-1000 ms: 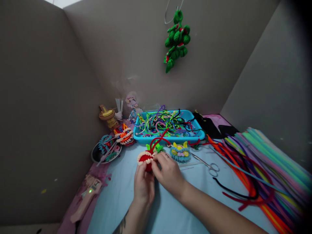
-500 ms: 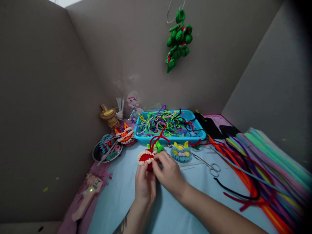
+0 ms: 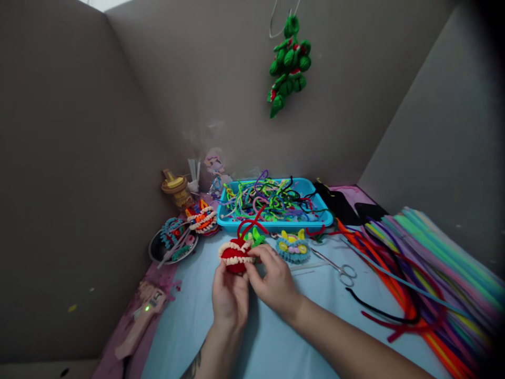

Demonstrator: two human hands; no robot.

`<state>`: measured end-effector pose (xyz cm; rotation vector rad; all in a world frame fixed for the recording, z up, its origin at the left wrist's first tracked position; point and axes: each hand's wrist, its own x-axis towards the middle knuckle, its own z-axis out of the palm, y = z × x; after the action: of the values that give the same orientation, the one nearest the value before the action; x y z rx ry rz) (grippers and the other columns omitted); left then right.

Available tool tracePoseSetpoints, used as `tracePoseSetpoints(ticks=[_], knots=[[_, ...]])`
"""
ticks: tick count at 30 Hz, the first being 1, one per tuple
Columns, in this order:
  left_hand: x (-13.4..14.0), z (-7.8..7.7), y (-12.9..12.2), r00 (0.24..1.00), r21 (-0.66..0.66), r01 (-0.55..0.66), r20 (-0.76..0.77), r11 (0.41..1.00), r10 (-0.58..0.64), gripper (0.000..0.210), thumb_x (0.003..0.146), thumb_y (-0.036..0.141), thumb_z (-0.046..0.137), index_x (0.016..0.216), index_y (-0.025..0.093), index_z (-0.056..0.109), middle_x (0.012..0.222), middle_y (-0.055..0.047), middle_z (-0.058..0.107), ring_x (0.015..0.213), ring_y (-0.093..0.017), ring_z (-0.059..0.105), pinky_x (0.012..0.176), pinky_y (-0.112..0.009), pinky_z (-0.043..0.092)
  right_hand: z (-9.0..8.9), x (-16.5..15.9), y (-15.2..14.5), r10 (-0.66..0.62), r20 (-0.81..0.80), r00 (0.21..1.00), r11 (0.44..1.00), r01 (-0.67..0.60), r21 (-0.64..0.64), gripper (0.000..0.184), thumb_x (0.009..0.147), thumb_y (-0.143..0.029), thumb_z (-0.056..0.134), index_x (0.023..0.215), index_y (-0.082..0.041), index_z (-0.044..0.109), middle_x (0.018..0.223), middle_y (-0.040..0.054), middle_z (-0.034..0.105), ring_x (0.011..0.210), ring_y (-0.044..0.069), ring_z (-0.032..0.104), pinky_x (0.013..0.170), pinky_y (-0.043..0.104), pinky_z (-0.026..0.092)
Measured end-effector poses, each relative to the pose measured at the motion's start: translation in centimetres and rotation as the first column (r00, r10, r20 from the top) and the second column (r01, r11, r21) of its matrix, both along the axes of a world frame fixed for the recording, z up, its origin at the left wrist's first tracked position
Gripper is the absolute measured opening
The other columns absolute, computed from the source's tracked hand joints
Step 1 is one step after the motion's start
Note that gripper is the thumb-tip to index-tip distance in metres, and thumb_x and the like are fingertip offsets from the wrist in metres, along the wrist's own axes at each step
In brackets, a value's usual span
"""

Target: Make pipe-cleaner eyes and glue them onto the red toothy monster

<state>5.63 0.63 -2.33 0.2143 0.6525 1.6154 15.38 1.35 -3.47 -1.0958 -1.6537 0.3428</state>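
Note:
Between my two hands is a red pipe-cleaner figure [image 3: 235, 253] with a cream looped border, and long red stems stick up from its top. My left hand [image 3: 231, 295] grips it from below, thumb at the lower left edge. At its right edge, the fingers of my right hand [image 3: 272, 276] pinch the cream border. Just behind it lies a bright green pipe-cleaner piece [image 3: 257, 237], partly hidden. To the right sits a blue pipe-cleaner figure [image 3: 292, 247] with yellow ears and eyes. Silver scissors [image 3: 339, 268] lie beyond it on the light blue cloth [image 3: 189, 316].
A blue tray [image 3: 276, 225] of pipe-cleaner scraps stands at the back. Bundled pipe cleaners [image 3: 445, 263] cover the right side. On the left are a metal bowl [image 3: 155, 252], an orange-and-cream figure [image 3: 203, 218] and a pink glue gun [image 3: 140, 321]. A green ornament [image 3: 290, 66] hangs above.
The red figure has shifted slightly left and turned so its cream border now shows two separate strips. Both hands still hold it; my left hand moved a little left.

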Motion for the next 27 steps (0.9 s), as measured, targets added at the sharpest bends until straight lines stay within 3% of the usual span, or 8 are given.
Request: tracePoseSetpoints(ticks=[8, 20, 27], knots=[[0.28, -0.39, -0.21, 0.998, 0.01, 0.028, 0.048, 1.0, -0.028, 0.026, 0.081, 0.02, 0.051, 0.101, 0.016, 0.068, 0.093, -0.007, 0.073, 0.093, -0.019, 0.066, 0.089, -0.028, 0.049, 0.22, -0.19, -0.06, -0.014, 0.035, 0.999, 0.999, 0.016, -0.037, 0.008, 0.084, -0.017, 0.052, 0.079, -0.02, 0.056, 0.08, 0.0052, 0.061, 0.081, 0.021, 0.057, 0.073, 0.033, 0.046], [0.28, -0.15, -0.61, 1.0, 0.073, 0.024, -0.006, 0.997, -0.024, 0.025, 0.083, 0.023, 0.055, 0.103, 0.018, 0.067, 0.098, -0.007, 0.071, 0.094, -0.019, 0.065, 0.085, -0.031, 0.05, -0.06, 0.01, 0.22, 0.01, -0.035, 0.999, 0.997, -0.013, -0.072, 0.008, 0.085, -0.016, 0.051, 0.082, -0.021, 0.056, 0.083, 0.0049, 0.06, 0.083, 0.02, 0.057, 0.075, 0.031, 0.045], [0.18, -0.48, -0.29, 0.999, 0.0, -0.042, -0.007, 0.999, 0.042, 0.024, 0.084, 0.021, 0.05, 0.096, 0.016, 0.07, 0.092, -0.007, 0.073, 0.09, -0.017, 0.066, 0.083, -0.028, 0.051, 0.0, -0.06, 0.18, 0.013, -0.026, 1.0, 0.998, -0.014, -0.053, 0.01, 0.084, -0.015, 0.052, 0.077, -0.021, 0.056, 0.079, 0.0042, 0.06, 0.081, 0.02, 0.056, 0.073, 0.031, 0.044]])
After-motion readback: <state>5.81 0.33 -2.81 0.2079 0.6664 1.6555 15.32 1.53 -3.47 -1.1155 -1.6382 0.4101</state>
